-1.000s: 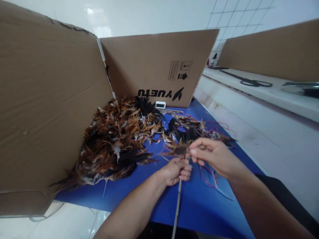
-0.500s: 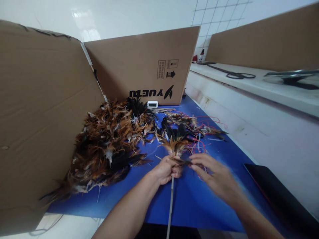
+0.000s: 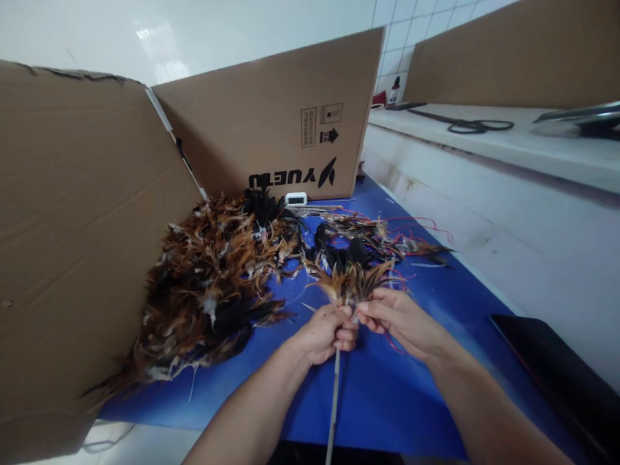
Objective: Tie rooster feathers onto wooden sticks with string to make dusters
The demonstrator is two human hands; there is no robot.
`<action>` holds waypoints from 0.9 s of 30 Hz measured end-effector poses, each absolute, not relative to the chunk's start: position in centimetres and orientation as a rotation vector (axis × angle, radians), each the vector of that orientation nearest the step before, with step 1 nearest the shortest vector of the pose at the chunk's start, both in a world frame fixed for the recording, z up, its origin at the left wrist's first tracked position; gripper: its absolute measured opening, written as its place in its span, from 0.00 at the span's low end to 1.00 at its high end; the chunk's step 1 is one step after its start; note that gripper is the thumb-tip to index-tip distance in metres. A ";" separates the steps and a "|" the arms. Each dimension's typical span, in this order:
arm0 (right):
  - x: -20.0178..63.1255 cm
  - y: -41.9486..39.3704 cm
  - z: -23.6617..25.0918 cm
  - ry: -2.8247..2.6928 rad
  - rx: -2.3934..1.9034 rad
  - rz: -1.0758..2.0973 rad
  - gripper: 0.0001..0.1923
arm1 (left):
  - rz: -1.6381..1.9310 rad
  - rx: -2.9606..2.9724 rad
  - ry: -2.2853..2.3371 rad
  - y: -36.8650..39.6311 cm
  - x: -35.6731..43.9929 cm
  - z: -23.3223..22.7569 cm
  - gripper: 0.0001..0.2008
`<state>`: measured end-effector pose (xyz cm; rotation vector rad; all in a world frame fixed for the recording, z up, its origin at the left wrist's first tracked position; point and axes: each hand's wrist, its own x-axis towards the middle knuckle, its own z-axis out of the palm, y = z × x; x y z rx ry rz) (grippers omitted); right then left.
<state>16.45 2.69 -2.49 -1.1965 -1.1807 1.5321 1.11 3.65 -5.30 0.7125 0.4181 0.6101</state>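
Head view, left hand (image 3: 325,332) gripping thin stick (image 3: 333,400), right hand (image 3: 398,318) apparently pinching feather bundle (image 3: 352,282) at stick top, feather pile (image 3: 217,278) left of both hands.

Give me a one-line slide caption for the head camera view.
Left hand grips a thin stick while right hand pinches the feather tuft at its tip, beside a feather pile.

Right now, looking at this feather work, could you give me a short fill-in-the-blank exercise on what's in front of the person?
1. The left hand grips a thin ____ that bears a feather bundle.
2. The work mat under the hands is ____ in colour.
3. The big feather pile lies to the ____ of the hands.
4. The right hand pinches the bundle's ____.

Missing words: stick; blue; left; base
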 end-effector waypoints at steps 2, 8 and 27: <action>16.7 2.7 -2.8 -1.175 -1.208 1.538 0.12 | 0.605 0.698 0.427 3.7 1.2 -5.5 0.11; 16.8 3.1 -3.6 -1.202 -1.200 1.555 0.12 | 0.596 0.644 0.480 3.6 1.4 -5.8 0.12; 16.9 3.4 -4.5 -1.191 -1.278 1.538 0.13 | 0.569 0.614 0.419 3.4 1.2 -5.7 0.14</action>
